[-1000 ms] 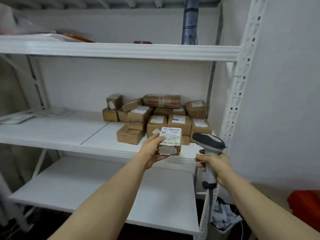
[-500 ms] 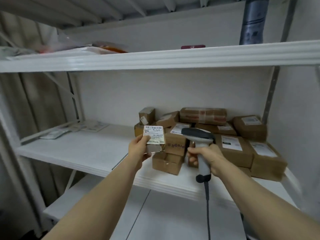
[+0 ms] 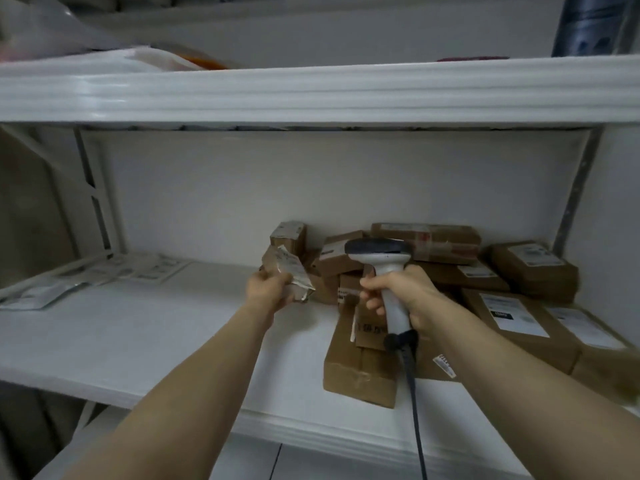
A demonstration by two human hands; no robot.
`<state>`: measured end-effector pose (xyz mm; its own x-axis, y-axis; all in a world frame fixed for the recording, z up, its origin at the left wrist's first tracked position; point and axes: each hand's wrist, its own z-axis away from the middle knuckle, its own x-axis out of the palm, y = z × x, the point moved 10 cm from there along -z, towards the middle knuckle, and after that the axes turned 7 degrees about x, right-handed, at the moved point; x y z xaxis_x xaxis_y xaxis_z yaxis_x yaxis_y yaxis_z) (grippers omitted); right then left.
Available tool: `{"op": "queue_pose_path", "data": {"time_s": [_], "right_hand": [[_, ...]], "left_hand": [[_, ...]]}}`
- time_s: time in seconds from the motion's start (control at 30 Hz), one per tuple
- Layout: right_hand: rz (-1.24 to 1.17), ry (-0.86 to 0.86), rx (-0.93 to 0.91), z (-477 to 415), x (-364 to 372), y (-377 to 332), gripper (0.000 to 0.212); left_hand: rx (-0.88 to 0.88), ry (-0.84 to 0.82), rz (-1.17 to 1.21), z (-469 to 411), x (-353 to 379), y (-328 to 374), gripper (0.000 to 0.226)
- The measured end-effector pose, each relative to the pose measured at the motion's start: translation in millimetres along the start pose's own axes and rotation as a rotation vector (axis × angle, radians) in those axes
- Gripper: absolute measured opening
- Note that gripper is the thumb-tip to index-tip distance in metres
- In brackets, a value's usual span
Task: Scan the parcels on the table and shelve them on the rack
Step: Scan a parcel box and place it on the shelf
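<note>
My left hand (image 3: 268, 289) grips a small brown parcel (image 3: 289, 273) with a white label, held tilted above the middle shelf (image 3: 138, 334) of the white rack, just left of a pile of parcels (image 3: 450, 292). My right hand (image 3: 403, 296) grips the handle of a grey barcode scanner (image 3: 379, 252), whose head points toward the back wall in front of the pile. The scanner's dark cable (image 3: 417, 420) hangs down past the shelf edge.
The pile of brown cardboard boxes fills the right half of the middle shelf, one box (image 3: 360, 368) close to the front edge. Flat plastic mailers (image 3: 86, 277) lie at the shelf's far left. An upper shelf (image 3: 311, 95) spans overhead. A lower shelf shows below.
The view has moved closer to the rack and lower. My left hand has carried the small parcel forward over the shelf and tilted it, label now turned aside. The scanner stays raised.
</note>
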<state>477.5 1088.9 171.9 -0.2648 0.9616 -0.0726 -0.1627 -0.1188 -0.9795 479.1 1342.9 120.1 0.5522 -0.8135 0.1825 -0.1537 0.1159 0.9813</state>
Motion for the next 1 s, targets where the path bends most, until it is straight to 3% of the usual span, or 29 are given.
{"op": "queue_pose_path", "data": {"time_s": [0.23, 0.27, 0.37, 0.57, 0.83, 1.0], "right_hand": [[-0.026, 0.172, 0.011, -49.0, 27.4, -17.5, 0.008], [-0.032, 0.186, 0.023, -54.4, 32.9, -18.1, 0.008], [-0.056, 0.212, 0.065, -66.9, 48.1, -18.0, 0.008], [-0.082, 0.289, 0.074, -81.7, 53.4, -20.6, 0.011], [-0.036, 0.265, 0.093, -103.2, 56.3, -28.4, 0.006], [-0.045, 0.242, 0.109, -113.1, 59.7, -26.9, 0.006]], "left_hand": [[0.152, -0.158, -0.201, -86.9, 13.4, 2.6, 0.014], [0.171, -0.184, -0.239, -96.1, 16.4, 2.3, 0.016], [0.221, -0.275, -0.386, -119.3, 29.1, -2.4, 0.049], [0.303, -0.399, -0.556, -147.2, 61.4, -8.9, 0.048], [0.235, -0.429, -0.503, -168.2, 80.7, -25.8, 0.032], [0.288, -0.403, -0.519, -168.9, 80.2, -28.5, 0.035]]}}
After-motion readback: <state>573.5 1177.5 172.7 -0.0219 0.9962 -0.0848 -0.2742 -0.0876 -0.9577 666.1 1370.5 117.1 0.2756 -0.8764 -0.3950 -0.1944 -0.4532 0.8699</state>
